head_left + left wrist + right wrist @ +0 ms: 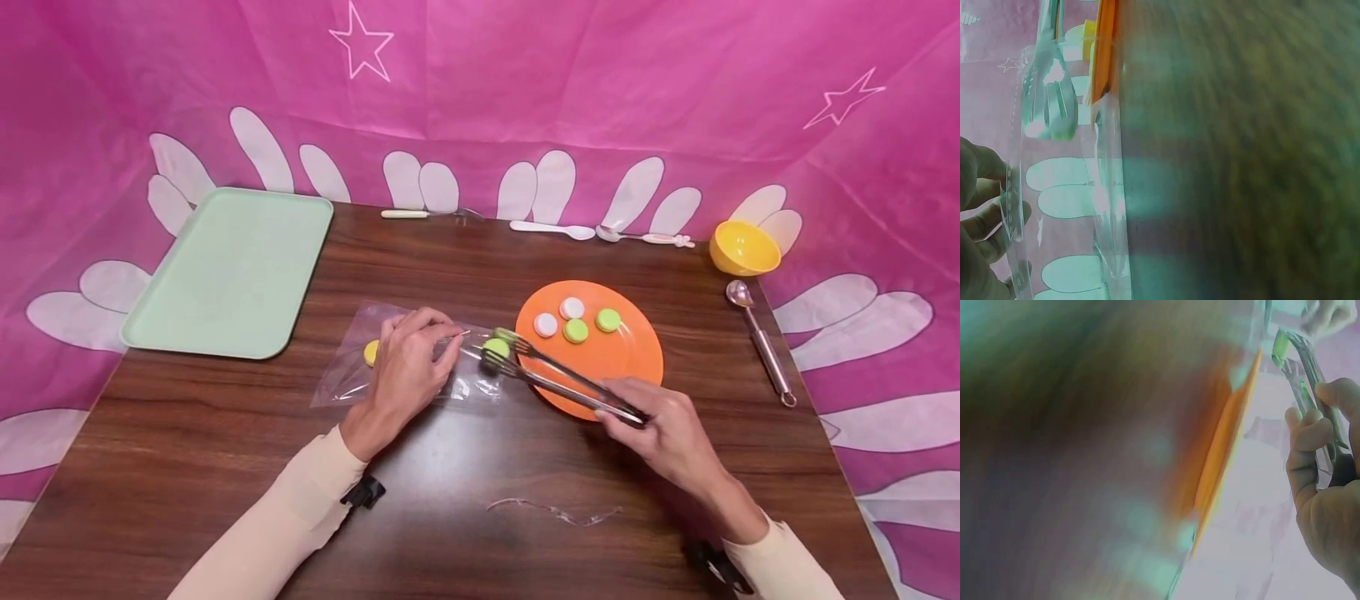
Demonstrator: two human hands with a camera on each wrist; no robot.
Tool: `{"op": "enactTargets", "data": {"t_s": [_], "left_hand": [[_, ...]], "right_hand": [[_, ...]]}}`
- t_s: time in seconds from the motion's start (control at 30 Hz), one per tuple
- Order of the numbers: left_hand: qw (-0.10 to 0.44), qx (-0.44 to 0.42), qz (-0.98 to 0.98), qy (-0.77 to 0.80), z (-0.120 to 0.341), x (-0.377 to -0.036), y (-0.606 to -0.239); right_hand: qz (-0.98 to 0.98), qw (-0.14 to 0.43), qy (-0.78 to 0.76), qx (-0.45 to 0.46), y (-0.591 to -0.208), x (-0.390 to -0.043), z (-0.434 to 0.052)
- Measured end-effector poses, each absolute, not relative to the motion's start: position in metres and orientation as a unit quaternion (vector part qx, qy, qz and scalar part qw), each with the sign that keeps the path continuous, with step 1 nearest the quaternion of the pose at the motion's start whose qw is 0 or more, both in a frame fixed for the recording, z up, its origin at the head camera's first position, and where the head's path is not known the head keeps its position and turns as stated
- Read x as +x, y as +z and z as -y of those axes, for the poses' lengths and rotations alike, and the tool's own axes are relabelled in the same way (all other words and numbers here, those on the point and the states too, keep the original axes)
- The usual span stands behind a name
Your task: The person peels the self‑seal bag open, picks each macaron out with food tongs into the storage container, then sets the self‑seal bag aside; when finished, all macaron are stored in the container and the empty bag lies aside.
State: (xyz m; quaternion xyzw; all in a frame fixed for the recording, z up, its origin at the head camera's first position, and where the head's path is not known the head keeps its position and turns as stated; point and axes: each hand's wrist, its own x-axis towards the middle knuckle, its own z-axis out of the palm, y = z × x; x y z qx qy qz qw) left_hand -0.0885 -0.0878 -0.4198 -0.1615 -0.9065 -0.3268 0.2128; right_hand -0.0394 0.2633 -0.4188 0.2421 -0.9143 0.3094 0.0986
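L hand [408, 358] pinches clear plastic bag [463, 390]; R hand [667, 429] grips metal tongs [555, 387] w/ rnd green disc [497, 347] btwn tips.

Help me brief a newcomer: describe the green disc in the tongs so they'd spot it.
Find the orange plate, then the metal tongs held across it by the right hand. Between their tips, just left of the plate, is the green disc; the other two green discs lie on the plate.
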Motion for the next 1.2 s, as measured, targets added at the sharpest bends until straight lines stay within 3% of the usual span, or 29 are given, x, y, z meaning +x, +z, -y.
{"op": "enactTargets", "data": {"t_s": [0.53, 1.03, 1.2], "left_hand": [[0.201, -0.167, 0.901, -0.347, 0.09, -0.087, -0.416], [0.183, -0.18, 0.907, -0.333, 0.093, -0.086, -0.416], [0.183, -0.184, 0.909, -0.325, 0.096, -0.086, -0.414]], "right_hand": [[0.934, 0.148, 0.295, 0.137, -0.43, 0.0, -0.334], [0.938, 0.171, 0.281, 0.108, -0.424, 0.011, -0.337], [0.932, 0.149, 0.303, 0.13, -0.419, 0.007, -0.315]]}}
